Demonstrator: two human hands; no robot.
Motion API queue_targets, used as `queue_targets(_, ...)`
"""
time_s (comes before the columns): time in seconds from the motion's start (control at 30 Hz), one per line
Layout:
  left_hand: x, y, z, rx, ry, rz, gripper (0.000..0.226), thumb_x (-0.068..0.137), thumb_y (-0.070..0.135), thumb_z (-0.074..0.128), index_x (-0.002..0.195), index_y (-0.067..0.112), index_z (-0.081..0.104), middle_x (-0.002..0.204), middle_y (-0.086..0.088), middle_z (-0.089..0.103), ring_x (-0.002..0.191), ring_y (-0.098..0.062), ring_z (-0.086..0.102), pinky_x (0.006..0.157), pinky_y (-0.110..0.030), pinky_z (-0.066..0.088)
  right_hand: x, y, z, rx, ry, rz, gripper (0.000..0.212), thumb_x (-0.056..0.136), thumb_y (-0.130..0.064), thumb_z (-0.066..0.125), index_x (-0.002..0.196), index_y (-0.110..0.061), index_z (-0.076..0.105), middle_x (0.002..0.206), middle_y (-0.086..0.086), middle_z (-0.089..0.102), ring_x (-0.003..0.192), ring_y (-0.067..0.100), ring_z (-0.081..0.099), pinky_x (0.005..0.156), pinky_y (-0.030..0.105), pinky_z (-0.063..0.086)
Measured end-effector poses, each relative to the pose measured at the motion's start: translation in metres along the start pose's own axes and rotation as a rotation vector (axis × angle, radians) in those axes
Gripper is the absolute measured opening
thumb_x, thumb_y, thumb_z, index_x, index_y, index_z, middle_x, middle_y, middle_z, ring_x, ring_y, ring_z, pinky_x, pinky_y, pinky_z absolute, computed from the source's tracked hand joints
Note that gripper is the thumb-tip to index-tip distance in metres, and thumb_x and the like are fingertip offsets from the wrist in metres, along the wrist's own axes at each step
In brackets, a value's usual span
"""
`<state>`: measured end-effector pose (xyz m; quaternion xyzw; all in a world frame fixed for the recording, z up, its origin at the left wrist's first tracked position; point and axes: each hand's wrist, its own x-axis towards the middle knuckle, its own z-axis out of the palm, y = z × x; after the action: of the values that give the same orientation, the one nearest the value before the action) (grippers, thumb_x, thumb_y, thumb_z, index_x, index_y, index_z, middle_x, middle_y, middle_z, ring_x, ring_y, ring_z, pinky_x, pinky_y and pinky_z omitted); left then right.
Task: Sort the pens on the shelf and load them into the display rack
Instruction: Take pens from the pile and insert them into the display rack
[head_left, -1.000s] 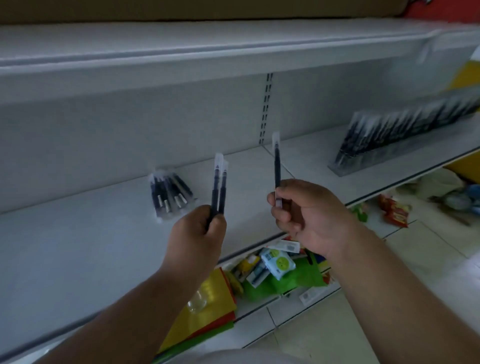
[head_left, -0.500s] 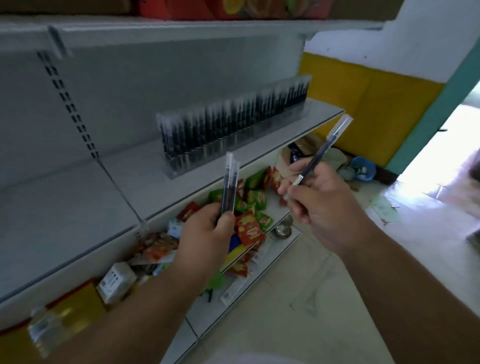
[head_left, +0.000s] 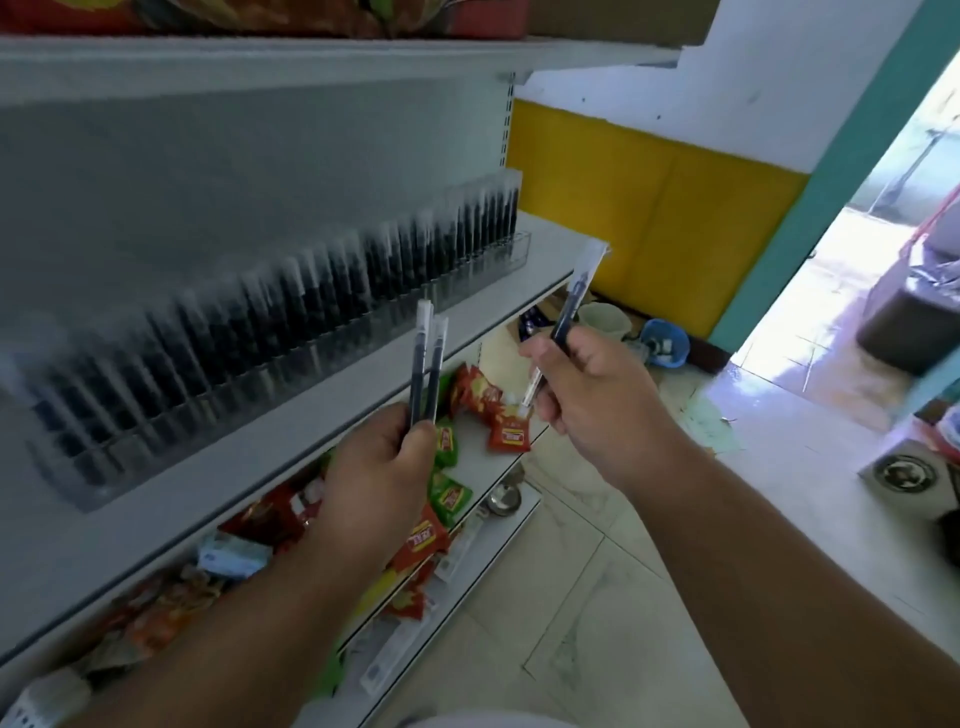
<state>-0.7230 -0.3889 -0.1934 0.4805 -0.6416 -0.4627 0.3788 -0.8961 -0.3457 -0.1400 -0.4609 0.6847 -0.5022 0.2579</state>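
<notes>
Clear plastic formed the long rack (head_left: 291, 332) on the grey shelf (head_left: 249, 447), its row of dark pens standing upright and running away to the far right. Just in front of the rack, the left hand (head_left: 374, 467) pinched two pens (head_left: 426, 364) upright, caps up, parallel to those already seated. To the right of the rack and farther from it, the right hand (head_left: 592, 395) gripped a single pen (head_left: 569, 312), tilted up to the right. Judging by this, the left hand was nearer the slots. Slim, smooth barrels looked slippery.
</notes>
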Motion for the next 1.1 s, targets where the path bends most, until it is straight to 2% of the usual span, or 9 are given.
queue_targets(0.13,0.050,0.018,0.031,0.003,-0.011,0.070,0.033,0.096,0.018,0.047,0.063,0.015,0.044,0.046,0.008,0.039,0.039,-0.005,0.032,0.038,-0.017,0.026,0.054,0.001,-0.022,-0.062,0.009,-0.064,0.002,0.099,-0.024,0.053,0.100,-0.025,0.055,0.077,0.010,0.067,0.055,0.009,0.058,0.056,0.031,0.048)
queue_targets(0.2,0.071,0.021,0.044,0.037,-0.020,0.112,0.034,0.095,0.020,0.048,0.061,0.017,0.043,0.048,0.005,0.040,0.042,-0.006,0.033,0.041,-0.018,0.027,0.077,0.003,-0.030,-0.048,0.020,-0.070,0.006,0.098,-0.019,0.056,0.100,-0.022,0.050,0.085,0.016,0.068,0.055,0.012,0.060,0.056,0.033,0.049)
queue_targets(0.37,0.112,0.021,0.075,0.076,0.042,0.125,0.031,0.096,0.019,0.048,0.067,0.009,0.048,0.050,0.001,0.042,0.042,-0.007,0.037,0.041,-0.018,0.030,0.142,0.022,-0.039,-0.014,-0.029,-0.127,0.004,0.101,-0.022,0.050,0.098,-0.021,0.048,0.079,0.004,0.069,0.056,0.017,0.064,0.055,0.040,0.050)
queue_targets(0.47,0.135,0.024,0.091,0.002,0.094,0.080,0.032,0.098,0.014,0.047,0.067,0.008,0.046,0.045,0.005,0.040,0.037,-0.005,0.034,0.039,-0.017,0.027,0.193,0.032,-0.040,-0.029,-0.093,-0.181,0.016,0.104,-0.026,0.044,0.093,-0.016,0.049,0.078,0.003,0.067,0.057,0.012,0.064,0.058,0.049,0.051)
queue_targets(0.6,0.158,0.021,0.110,0.057,0.281,0.045,0.034,0.099,0.015,0.048,0.066,0.012,0.040,0.045,0.008,0.035,0.039,-0.007,0.030,0.041,-0.017,0.024,0.262,0.036,-0.035,-0.195,-0.156,-0.312,0.025,0.101,-0.030,0.050,0.077,-0.024,0.049,0.070,0.000,0.067,0.063,0.012,0.063,0.066,0.043,0.051)
queue_targets(0.73,0.170,0.028,0.126,0.073,0.430,0.030,0.033,0.098,0.012,0.048,0.066,0.005,0.040,0.047,0.008,0.035,0.044,-0.007,0.034,0.042,-0.016,0.027,0.310,0.037,-0.028,-0.184,-0.246,-0.453,0.029,0.097,-0.028,0.058,0.072,-0.016,0.049,0.070,0.007,0.065,0.069,0.021,0.063,0.055,0.030,0.044)
queue_targets(0.83,0.172,0.029,0.138,0.041,0.449,-0.005,0.027,0.098,0.009,0.048,0.076,-0.006,0.045,0.046,0.007,0.034,0.042,-0.007,0.032,0.042,-0.015,0.026,0.332,0.038,-0.023,-0.205,-0.261,-0.512,0.027,0.096,-0.029,0.060,0.072,-0.027,0.048,0.074,0.001,0.068,0.072,0.015,0.065,0.058,0.026,0.047)
queue_targets(1.0,0.174,0.036,0.147,0.051,0.476,0.028,0.032,0.098,0.003,0.047,0.066,0.006,0.039,0.046,0.008,0.034,0.042,-0.006,0.031,0.044,-0.015,0.024,0.350,0.045,-0.025,-0.219,-0.292,-0.572,0.024,0.096,-0.031,0.059,0.076,-0.019,0.052,0.075,0.006,0.067,0.075,0.020,0.067,0.065,0.034,0.053)
queue_targets(1.1,0.177,0.039,0.151,0.036,0.517,0.055,0.034,0.096,-0.004,0.047,0.065,0.007,0.039,0.048,0.008,0.035,0.044,-0.005,0.032,0.043,-0.014,0.025,0.348,0.046,-0.024,-0.186,-0.338,-0.581,0.023,0.096,-0.028,0.060,0.074,-0.022,0.053,0.073,0.006,0.068,0.069,0.017,0.063,0.058,0.021,0.046)
